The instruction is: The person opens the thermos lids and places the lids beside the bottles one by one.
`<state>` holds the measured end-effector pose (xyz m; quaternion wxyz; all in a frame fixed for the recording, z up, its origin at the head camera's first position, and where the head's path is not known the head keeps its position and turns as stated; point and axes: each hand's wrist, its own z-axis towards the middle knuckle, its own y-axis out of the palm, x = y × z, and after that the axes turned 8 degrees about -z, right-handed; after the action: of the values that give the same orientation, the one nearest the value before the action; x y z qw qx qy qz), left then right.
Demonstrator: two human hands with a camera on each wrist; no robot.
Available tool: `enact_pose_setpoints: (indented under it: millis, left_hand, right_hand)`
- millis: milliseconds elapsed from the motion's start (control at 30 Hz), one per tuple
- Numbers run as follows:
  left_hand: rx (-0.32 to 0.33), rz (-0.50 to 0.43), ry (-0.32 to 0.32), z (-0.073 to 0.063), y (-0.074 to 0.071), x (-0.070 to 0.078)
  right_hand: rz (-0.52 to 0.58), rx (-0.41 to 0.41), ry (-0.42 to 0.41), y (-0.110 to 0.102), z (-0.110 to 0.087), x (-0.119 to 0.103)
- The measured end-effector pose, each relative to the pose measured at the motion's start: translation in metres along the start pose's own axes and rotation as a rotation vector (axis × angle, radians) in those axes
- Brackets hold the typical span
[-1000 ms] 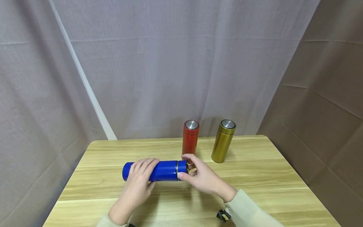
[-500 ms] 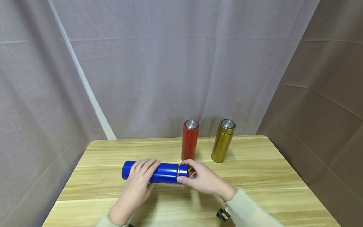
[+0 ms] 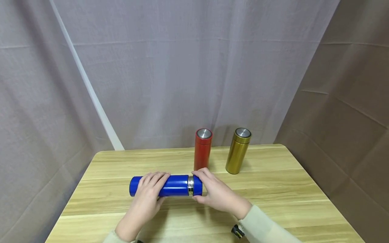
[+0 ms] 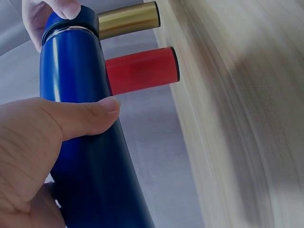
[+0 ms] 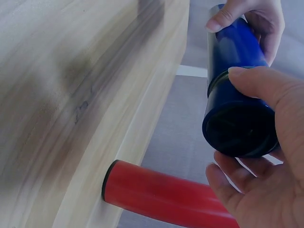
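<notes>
A blue thermos (image 3: 176, 185) lies sideways, held above the table, its lid end to the right. My left hand (image 3: 147, 192) grips the body, with the thumb (image 4: 90, 116) laid across it in the left wrist view. My right hand (image 3: 218, 194) holds the blue lid (image 3: 198, 185) between thumb and fingers. Between lid and body shows a band of silver metal neck (image 3: 190, 185) in the head view. From the right wrist view, the lid's dark round end (image 5: 242, 130) faces the camera, with the fingers below it.
Behind the right hand stands a red thermos (image 3: 203, 152), upright with a silver-topped lid. To its right is a gold thermos (image 3: 238, 153), also upright. The wooden table (image 3: 103, 165) ends at a grey curtain (image 3: 170, 84). A small black item (image 3: 237, 231) sits by the right sleeve.
The lid has moved rightward off the body, and the silver neck shows wider than before. My right fingers have shifted round the lid; the left hand keeps its grip.
</notes>
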<state>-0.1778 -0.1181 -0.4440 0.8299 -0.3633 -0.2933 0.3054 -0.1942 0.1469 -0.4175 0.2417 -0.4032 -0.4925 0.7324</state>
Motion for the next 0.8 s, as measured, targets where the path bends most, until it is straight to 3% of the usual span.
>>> enact_pose_setpoints:
  millis: [167, 300, 600, 800]
  left_hand:
    - [-0.012, -0.024, -0.051, -0.002, 0.001, -0.004]
    - [0.03, -0.098, -0.109, 0.0, 0.002, -0.008]
    - [0.146, -0.366, -0.393, 0.019, -0.001, -0.02]
    - [0.176, -0.501, -0.528, 0.039, -0.004, -0.037]
  right_hand:
    - [-0.03, 0.032, -0.002, 0.0, -0.001, 0.001]
    - [-0.037, 0.066, -0.008, 0.002, 0.0, 0.002]
    - [0.111, 0.078, 0.066, 0.009, 0.008, 0.001]
    - [0.208, 0.111, 0.084, 0.023, 0.019, -0.003]
